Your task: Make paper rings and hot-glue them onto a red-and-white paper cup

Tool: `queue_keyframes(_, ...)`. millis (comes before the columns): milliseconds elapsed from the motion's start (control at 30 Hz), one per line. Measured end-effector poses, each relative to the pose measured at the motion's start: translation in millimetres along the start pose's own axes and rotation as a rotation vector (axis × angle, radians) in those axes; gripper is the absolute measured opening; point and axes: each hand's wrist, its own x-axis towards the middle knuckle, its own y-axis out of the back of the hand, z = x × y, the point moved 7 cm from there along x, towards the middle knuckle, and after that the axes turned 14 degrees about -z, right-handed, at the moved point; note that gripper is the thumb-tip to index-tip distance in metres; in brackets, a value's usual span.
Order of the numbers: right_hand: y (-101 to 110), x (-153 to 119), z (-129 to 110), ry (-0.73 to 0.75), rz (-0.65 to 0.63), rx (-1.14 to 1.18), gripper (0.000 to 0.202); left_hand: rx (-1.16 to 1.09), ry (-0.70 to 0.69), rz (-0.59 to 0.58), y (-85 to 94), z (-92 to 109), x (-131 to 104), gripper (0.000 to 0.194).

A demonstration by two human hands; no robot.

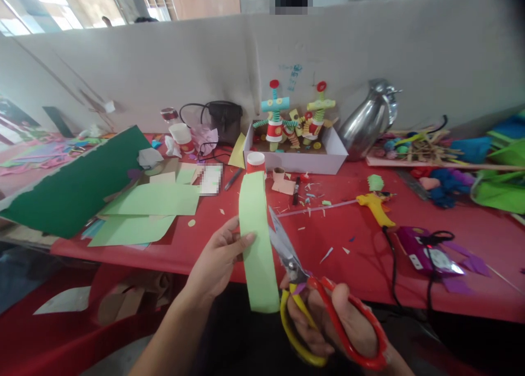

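Note:
My left hand (pixel 217 258) pinches a long light green paper strip (pixel 259 255) upright in front of me, its thumb on the near face. The strip's lower end hangs past the table's front edge. In my right hand (pixel 328 316) are scissors (pixel 287 250) with one yellow and one red handle. Their blades point up and away, just right of the strip, and seem to be apart from it. Behind the strip's top stands a red and white paper cup (pixel 256 162). Larger light green sheets (pixel 151 199) lie on the table to the left.
A white box (pixel 295 161) with paper-spring figures (pixel 275 119) stands at the back, beside a steel jug (pixel 367 119). On the right of the red table (pixel 328 233) lie a yellow glue gun (pixel 375 209) and a purple power box (pixel 426 253) with cables. A green board (pixel 77 184) leans left.

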Motion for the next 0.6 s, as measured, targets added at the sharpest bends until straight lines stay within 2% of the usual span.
queue_keyframes(133, -6, 13, 4, -0.026, -0.11, 0.175, 0.079, -0.103, -0.012, 0.031, -2.4, -7, 2, 0.04)
queue_keyframes(233, -6, 16, 7, -0.007, -0.113, 0.172, 0.074, -0.206, -0.05, 0.175, 7.3, -5, 8, 0.027)
queue_keyframes(333, -7, 19, 9, -0.004, -0.087, 0.153, 0.075, -0.244, -0.065, 0.276, 11.8, -4, 13, 0.027)
queue_keyframes(500, -10, 30, 8, 0.03, -0.062, 0.17, 0.075, -0.224, -0.073, 0.247, 1.0, -6, 13, 0.029)
queue_keyframes(600, -13, 34, 11, 0.022, -0.082, 0.176, 0.077, -0.206, -0.086, 0.258, 0.9, -6, 8, 0.028)
